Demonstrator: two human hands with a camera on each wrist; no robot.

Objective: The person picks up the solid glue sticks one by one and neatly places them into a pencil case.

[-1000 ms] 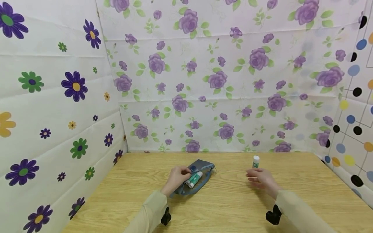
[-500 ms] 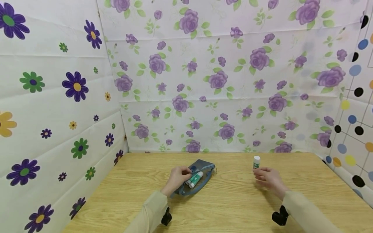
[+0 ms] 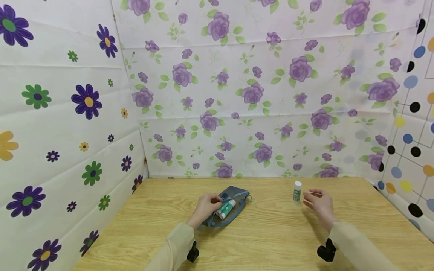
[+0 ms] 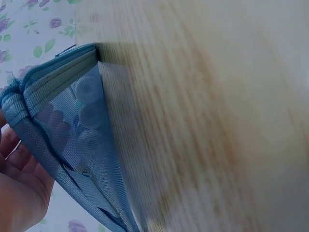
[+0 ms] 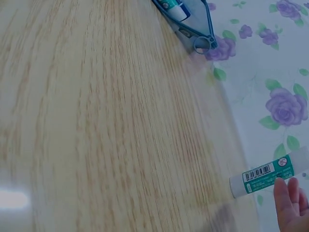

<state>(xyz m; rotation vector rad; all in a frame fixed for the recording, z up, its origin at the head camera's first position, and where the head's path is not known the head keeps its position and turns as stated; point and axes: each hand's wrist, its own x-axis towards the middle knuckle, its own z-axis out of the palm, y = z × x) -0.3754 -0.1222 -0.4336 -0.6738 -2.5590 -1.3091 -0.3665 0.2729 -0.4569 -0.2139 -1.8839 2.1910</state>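
My left hand [image 3: 207,207] pinches the upper rim of a blue mesh zip pouch [image 3: 234,192], which lies with its mouth held open. Glue sticks [image 3: 227,209] with white caps and green labels lie inside it; three pale round ends show through the mesh [image 4: 67,121] in the left wrist view. To the right, another glue stick [image 3: 297,194] stands upright on the table, white cap on top. My right hand [image 3: 319,205] is just right of it, thumb and fingers parted and holding nothing. The barcode on its label [image 5: 268,174] faces the right wrist camera.
The wooden table [image 3: 268,233] runs back to a flowered cloth wall [image 3: 234,113]. A daisy-print cloth [image 3: 61,124] borders the left side, a dotted one [image 3: 410,150] the right. A metal ring [image 5: 202,45] hangs at the pouch's corner.
My right hand has moved right, from in front of the standing glue stick to beside it, uncovering its lower part. The left hand and the pouch stay in place.
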